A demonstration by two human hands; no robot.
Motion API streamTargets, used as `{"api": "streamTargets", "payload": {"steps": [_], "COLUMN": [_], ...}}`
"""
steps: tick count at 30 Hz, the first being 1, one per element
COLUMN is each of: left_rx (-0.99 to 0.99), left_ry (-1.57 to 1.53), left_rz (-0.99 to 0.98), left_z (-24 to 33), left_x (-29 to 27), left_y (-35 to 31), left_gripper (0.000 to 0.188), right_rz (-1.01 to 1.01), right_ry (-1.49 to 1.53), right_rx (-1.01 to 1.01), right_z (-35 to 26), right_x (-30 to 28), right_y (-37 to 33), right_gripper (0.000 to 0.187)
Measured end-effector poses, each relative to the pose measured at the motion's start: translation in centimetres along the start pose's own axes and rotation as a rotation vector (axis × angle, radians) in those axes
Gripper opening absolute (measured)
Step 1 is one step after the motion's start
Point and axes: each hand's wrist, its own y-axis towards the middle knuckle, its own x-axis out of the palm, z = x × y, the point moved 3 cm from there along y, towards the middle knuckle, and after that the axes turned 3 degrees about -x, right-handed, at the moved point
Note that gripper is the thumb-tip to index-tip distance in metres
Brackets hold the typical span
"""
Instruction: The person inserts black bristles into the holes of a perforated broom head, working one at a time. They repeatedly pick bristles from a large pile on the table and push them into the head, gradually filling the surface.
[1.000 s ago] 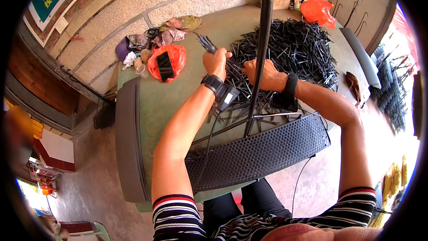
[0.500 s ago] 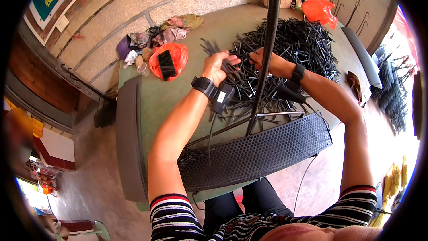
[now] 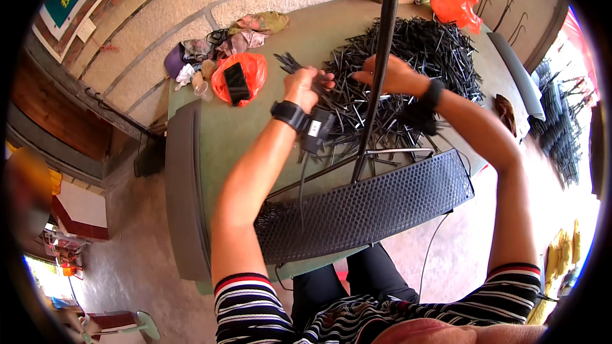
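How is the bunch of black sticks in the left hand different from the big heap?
The bunch is small, while the heap is far bigger. The bunch's sticks line up roughly the same way; the heap's sticks point every which way. The bunch is gripped in the left hand, but the heap lies on the green table. Both are made of thin, dark sticks.

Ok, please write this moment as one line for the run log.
left hand: closed around black strips | right hand: at strip pile, grip unclear | phone: on red bag
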Motion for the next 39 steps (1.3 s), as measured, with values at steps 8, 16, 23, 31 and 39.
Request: {"api": "streamTargets", "payload": {"steps": [8, 16, 23, 31, 39], "left_rx": [0.014, 0.258, 0.481, 0.922, 0.848], "left_ry": [0.016, 0.121, -0.037, 0.568, 0.568], "left_rz": [0.019, 0.396, 0.638, 0.817, 0.701], "left_z": [8.0, 9.9, 1.5, -7.1, -10.4], "left_x": [-8.4, -14.4, -21.4, -22.9, -23.8], "left_y": [-11.8, -34.2, -43.9, -43.2, -42.4], "left_gripper": [0.006, 0.013, 0.016, 0.017, 0.028], "right_rz": [0.218, -0.024, -0.170, -0.089, -0.123], "right_ry": [0.449, 1.068, 0.919, 0.856, 1.009], "right_rx": [0.195, 0.319, -0.226, -0.471, -0.201], "right_z": [-1.1, -10.6, -24.7, -38.6, -41.1], "right_x": [-11.3, -4.7, 5.1, 15.2, 24.0], "right_y": [-20.2, -32.1, -28.1, -21.1, -16.3], "right_gripper": [0.019, 0.020, 0.026, 0.070, 0.094]}}
